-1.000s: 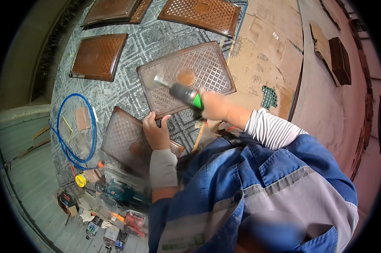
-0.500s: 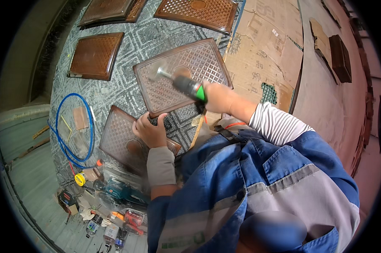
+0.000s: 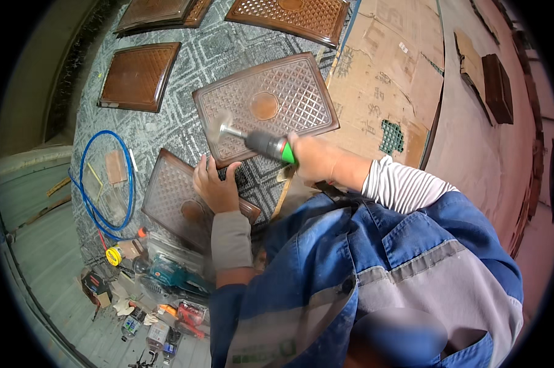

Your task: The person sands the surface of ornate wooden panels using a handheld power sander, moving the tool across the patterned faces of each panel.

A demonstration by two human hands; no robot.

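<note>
A brown wooden panel (image 3: 289,86) with a raised lattice pattern and a round centre lies tilted on the patterned cloth. My right hand (image 3: 312,161) grips a drill-like power tool (image 3: 266,145) with a black front and green body. Its blurred sanding head (image 3: 223,127) is over the panel's lower left part. At the panel's lower left corner rests my left hand (image 3: 216,186), thumb and fingers apart and holding nothing. Partly beneath that hand and forearm, a second lattice panel (image 3: 173,190) with a dusty surface lies on the cloth.
More brown panels (image 3: 139,76) lie along the far side. A blue hose (image 3: 132,190) loops at the left, above a teal power tool (image 3: 170,270) and several bottles (image 3: 157,336). Flattened cardboard (image 3: 381,67) covers the right side, with a dark block (image 3: 497,89) beyond.
The power tool has moved down and slightly left over the panel, uncovering its round centre. My left hand stays at the panel's corner, its fingers slightly more raised.
</note>
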